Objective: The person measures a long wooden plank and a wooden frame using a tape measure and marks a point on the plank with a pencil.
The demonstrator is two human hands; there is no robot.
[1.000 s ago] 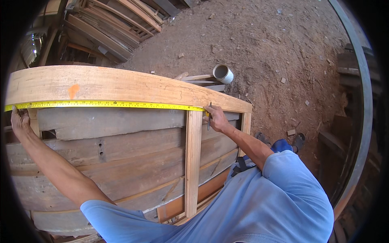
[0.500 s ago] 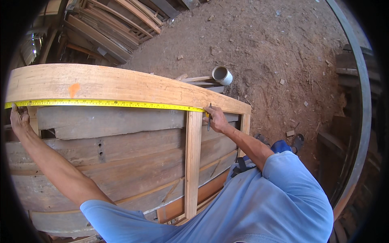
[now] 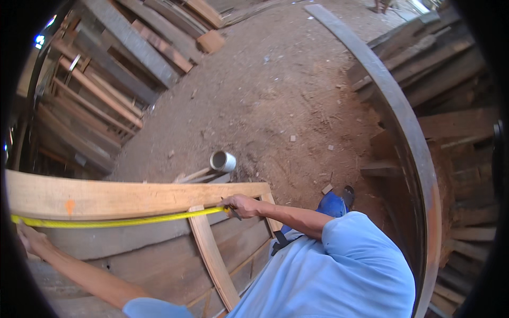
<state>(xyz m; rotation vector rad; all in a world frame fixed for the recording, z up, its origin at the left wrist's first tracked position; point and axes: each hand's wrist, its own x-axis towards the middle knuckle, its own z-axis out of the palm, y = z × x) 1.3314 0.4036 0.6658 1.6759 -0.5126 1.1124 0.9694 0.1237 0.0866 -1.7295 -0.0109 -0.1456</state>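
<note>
A yellow tape measure point(image 3: 127, 220) is stretched along the near edge of a long light-coloured wooden board point(image 3: 132, 197), which has an orange mark near its left part. At the far left, my left hand point(image 3: 33, 239) pinches the tape's blade close to the board. My right hand point(image 3: 241, 205) grips the tape at its other end, near the board's right end. A thin dark pen-like stick also pokes out from its fingers. Just left of that hand, a pale wooden upright point(image 3: 213, 252) meets the board. The tape's case is mostly hidden by my fingers.
Weathered planks point(image 3: 164, 257) lie beneath the frame. Beyond the board a white can point(image 3: 225, 161) rests on the dirt floor point(image 3: 254, 106) beside wood scraps. Stacked timber point(image 3: 95, 100) leans at the left. A long grey bar point(image 3: 392, 90) curves along the right, with more lumber behind it.
My view has swung to the right and up, so board, tape and hands sit lower and further left. Both hands still hold the tape along the board.
</note>
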